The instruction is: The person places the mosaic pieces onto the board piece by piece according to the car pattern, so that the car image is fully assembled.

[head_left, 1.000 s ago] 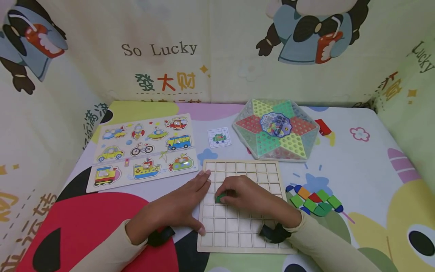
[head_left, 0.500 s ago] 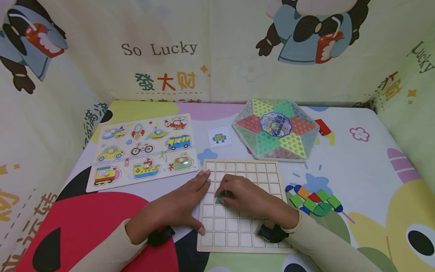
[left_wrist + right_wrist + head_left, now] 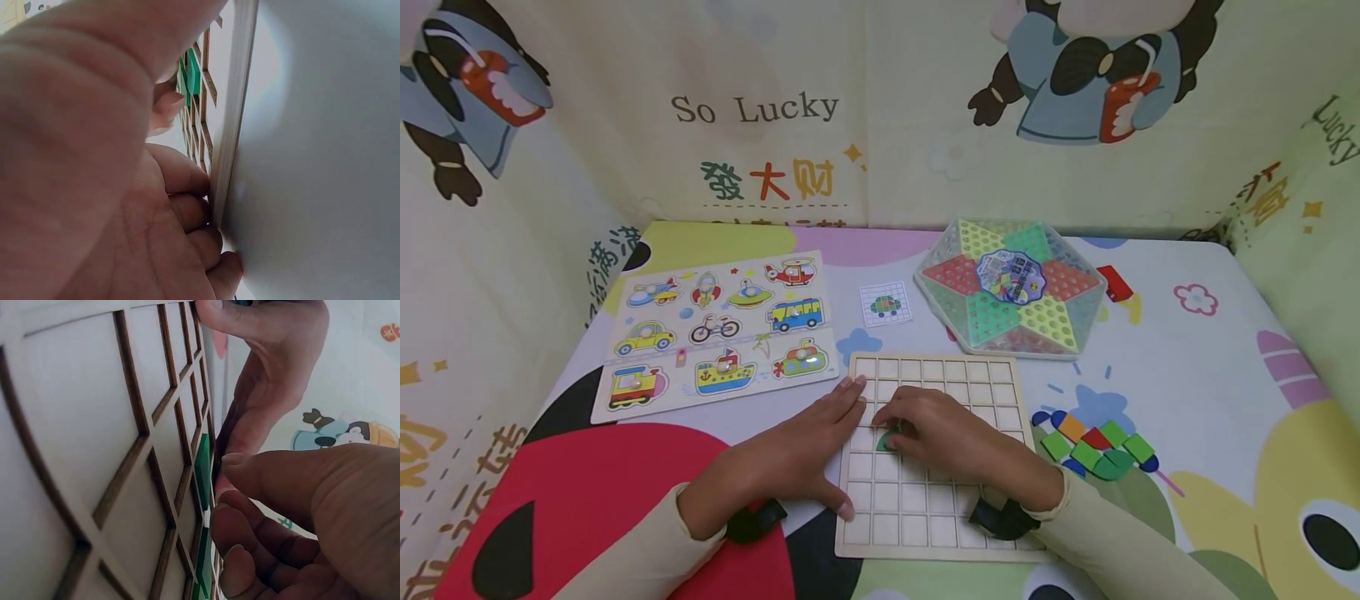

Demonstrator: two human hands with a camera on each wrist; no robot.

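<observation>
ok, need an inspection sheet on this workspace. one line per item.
Surface: table with cartoon-printed top; looks flat.
Job's things: grid board near the front; green piece at the right hand's fingertips; loose coloured pieces in a cluster right of the board; small pattern card behind it.
Clutter: vehicle puzzle at left; hexagonal box at back; red item beside the box.
Hands: left hand spread, resting on the board's left edge; right bent over the board, grip unclear.
Cables: nothing seen.
Surroundings: printed fabric behind and at both sides.
</observation>
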